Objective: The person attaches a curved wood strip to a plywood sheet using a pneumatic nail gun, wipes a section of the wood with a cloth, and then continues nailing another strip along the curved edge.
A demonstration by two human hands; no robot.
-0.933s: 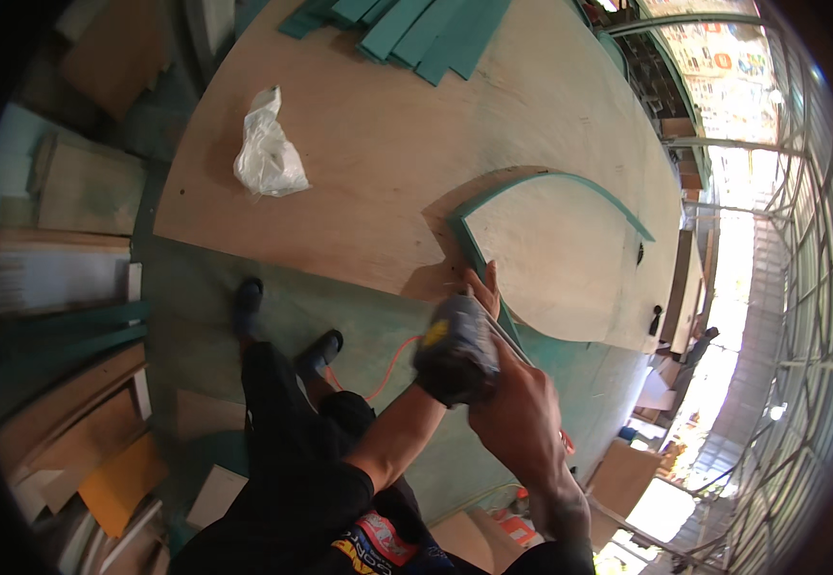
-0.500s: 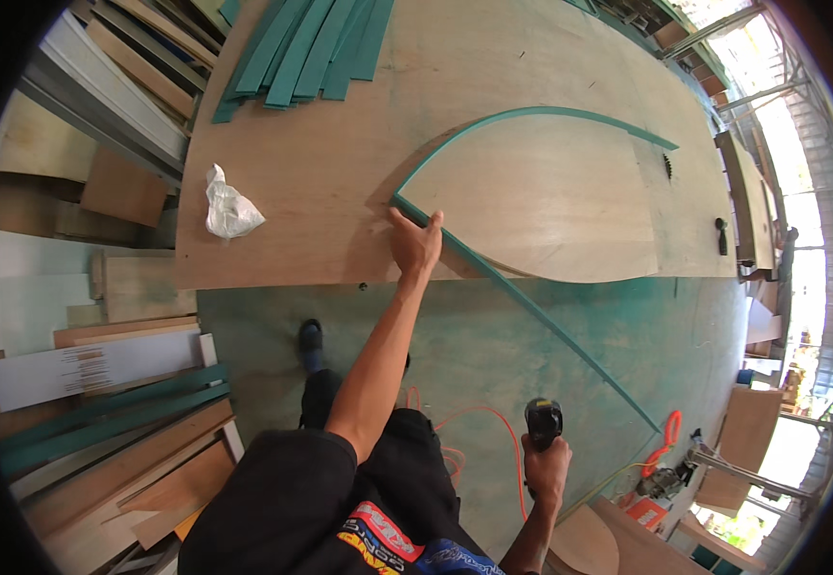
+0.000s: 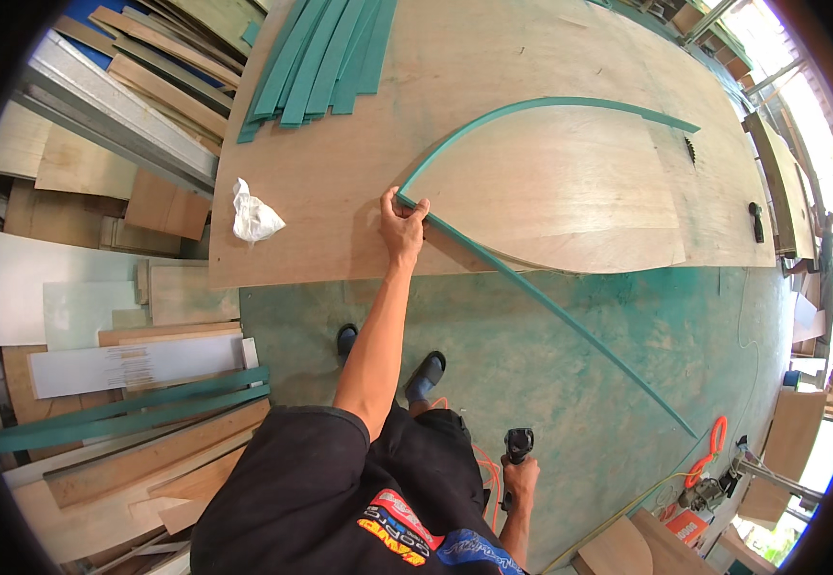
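Note:
My left hand [image 3: 403,228] pinches the near end of a straight green strip [image 3: 541,299] at the pointed corner of a curved plywood panel [image 3: 550,182]. From that corner the straight strip runs out over the table's front edge, its far end above the floor. A second green strip [image 3: 531,102] bends along the panel's far curved edge and meets the first under my fingers. Low at my right side, away from the panel, my right hand [image 3: 524,479] grips a black nail gun [image 3: 520,445] by its handle. An orange hose [image 3: 486,462] hangs near it.
Several loose green strips [image 3: 325,67] lie on the plywood table [image 3: 292,182] at the far left, near a crumpled white bag [image 3: 255,217]. A black tool [image 3: 755,222] lies at the right end. Boards [image 3: 138,479] are stacked at left. A coiled orange hose [image 3: 718,436] is on the floor.
The nail gun in my right hand has shifted lower and slightly left. My left hand stays at the corner, its fingers moved closer round the joint. The view has shifted, showing more at left.

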